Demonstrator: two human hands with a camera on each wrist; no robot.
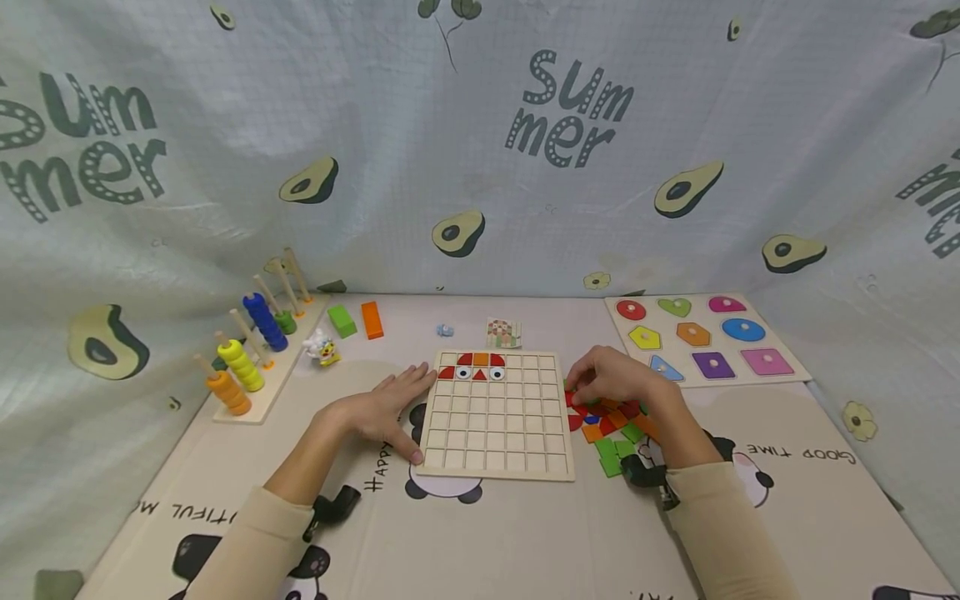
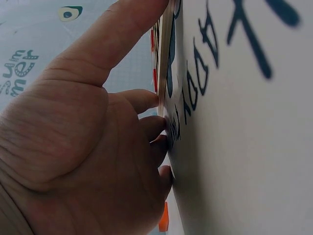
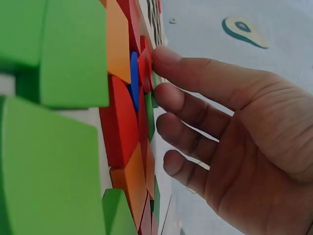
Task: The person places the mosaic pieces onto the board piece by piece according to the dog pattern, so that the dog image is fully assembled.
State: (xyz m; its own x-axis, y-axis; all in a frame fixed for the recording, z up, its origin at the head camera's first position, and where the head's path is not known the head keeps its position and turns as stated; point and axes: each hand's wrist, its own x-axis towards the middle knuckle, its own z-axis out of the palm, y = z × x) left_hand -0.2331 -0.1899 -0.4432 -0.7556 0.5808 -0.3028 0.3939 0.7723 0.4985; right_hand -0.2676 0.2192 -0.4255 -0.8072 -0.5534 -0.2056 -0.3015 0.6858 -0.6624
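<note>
A wooden grid board [image 1: 487,425] lies flat on the table, with red, orange and eye-patterned tiles [image 1: 480,373] in its upper left cells. My left hand [image 1: 386,412] rests along the board's left edge, fingers spread and thumb at the lower corner. To the right of the board is a loose pile of coloured tiles [image 1: 617,421], red, orange, green and blue. Over the pile's far left part, my right hand [image 1: 611,377] pinches a red tile [image 3: 145,66] between thumb and forefinger. Its other fingers are bent; they partly hide the pile in the head view.
A peg board with coloured rings [image 1: 262,392] stands at left. Beyond the grid board are a green block [image 1: 342,322], an orange block [image 1: 372,320], a small figurine [image 1: 322,348], a blue piece [image 1: 445,330] and a picture card [image 1: 503,332]. A shape puzzle [image 1: 720,364] lies back right.
</note>
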